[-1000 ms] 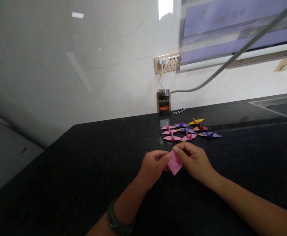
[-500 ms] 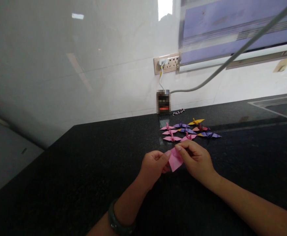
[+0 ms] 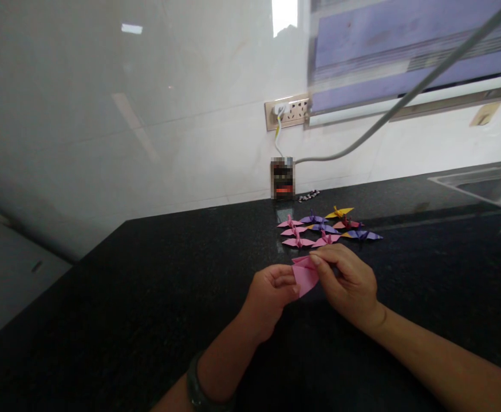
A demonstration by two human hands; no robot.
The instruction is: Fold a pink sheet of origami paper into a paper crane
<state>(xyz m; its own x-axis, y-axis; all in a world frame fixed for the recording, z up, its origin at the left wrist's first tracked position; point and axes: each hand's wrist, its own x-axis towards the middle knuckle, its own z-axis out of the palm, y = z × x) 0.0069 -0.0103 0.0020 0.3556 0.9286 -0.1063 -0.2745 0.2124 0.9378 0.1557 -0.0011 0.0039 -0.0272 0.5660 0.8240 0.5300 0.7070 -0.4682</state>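
A folded piece of pink origami paper is held in the air between my two hands, its upper flap lifted along the top edge. My left hand grips its left side and lower edge, thumb in front and fingers behind. At the upper right corner, my right hand pinches the paper between thumb and fingers. Just beyond the hands, several folded paper cranes stand in loose rows, among them a pink crane, a purple crane and a yellow crane.
The black countertop runs back to a pale tiled wall. Against the wall stands a small blurred-out object, with a beaded string beside it. A grey cable crosses the upper right. The sink lies at the right.
My left thumb has moved down to the paper's lower edge. A flap along the paper's top now stands apart. The right hand keeps its pinch at the upper corner.
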